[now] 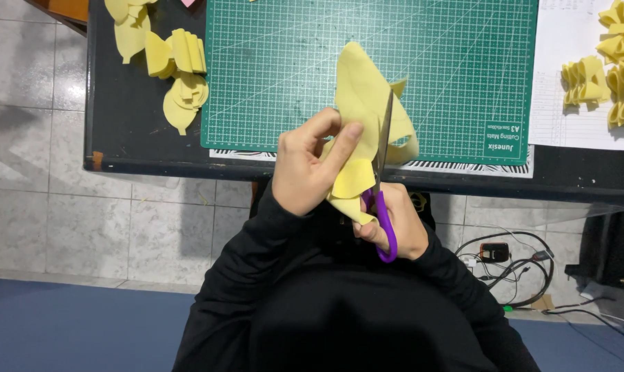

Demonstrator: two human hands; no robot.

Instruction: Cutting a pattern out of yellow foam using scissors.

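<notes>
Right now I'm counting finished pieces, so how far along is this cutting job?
Done: cut yellow shapes are piled left of the green cutting mat, and folded yellow pieces sit on the right. In hand: the left hand holds a yellow sheet while the right hand works purple-handled scissors into it. Left: this sheet is only partly cut; no further uncut sheets show.

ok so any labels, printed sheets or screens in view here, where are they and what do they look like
Printed label: white lettering on the green cutting mat's near right corner, upside down from here.
Printed sheet: white paper with faint rows, right of the mat, under yellow foam pieces.
Striped sheet: black and white, showing under the mat's near edge.
No screens.
</notes>
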